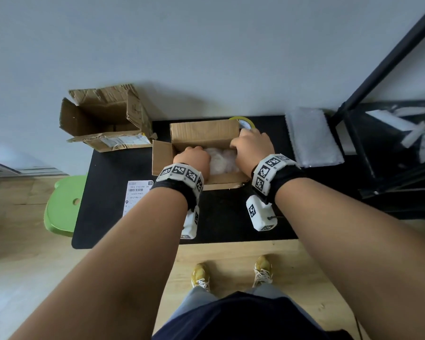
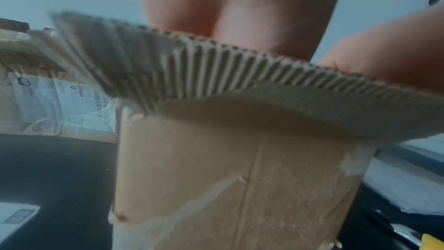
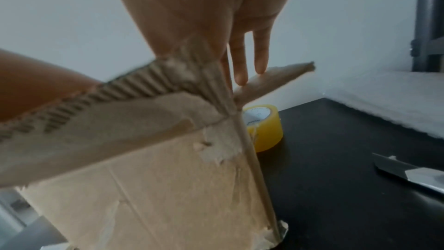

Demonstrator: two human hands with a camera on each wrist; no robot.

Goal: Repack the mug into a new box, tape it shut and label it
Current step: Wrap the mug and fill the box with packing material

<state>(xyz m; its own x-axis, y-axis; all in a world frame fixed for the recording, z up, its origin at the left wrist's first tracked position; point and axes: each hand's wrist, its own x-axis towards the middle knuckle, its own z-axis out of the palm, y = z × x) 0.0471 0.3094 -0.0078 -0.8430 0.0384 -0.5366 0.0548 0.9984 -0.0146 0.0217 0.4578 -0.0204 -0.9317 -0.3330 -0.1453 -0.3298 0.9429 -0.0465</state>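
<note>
The new cardboard box (image 1: 203, 133) stands open on the black mat (image 1: 226, 217). A white bubble-wrapped bundle (image 1: 222, 159) lies inside it; the mug itself is hidden. My left hand (image 1: 193, 157) reaches down into the box's left side, and its fingers are hidden in every view. My right hand (image 1: 252, 142) is at the box's right edge. Its straight fingers (image 3: 240, 67) touch the right flap (image 3: 273, 81), with the thumb toward the inside. A yellow tape roll (image 3: 264, 126) sits just behind that corner. A white shipping label (image 1: 138, 196) lies on the mat at front left.
The torn old box (image 1: 103, 119) sits open at the back left. A bubble-wrap sheet (image 1: 313, 137) lies at the right, in front of a black rack (image 1: 390, 143). A knife blade (image 3: 408, 175) rests on the mat right of the box. A green stool (image 1: 64, 204) stands left.
</note>
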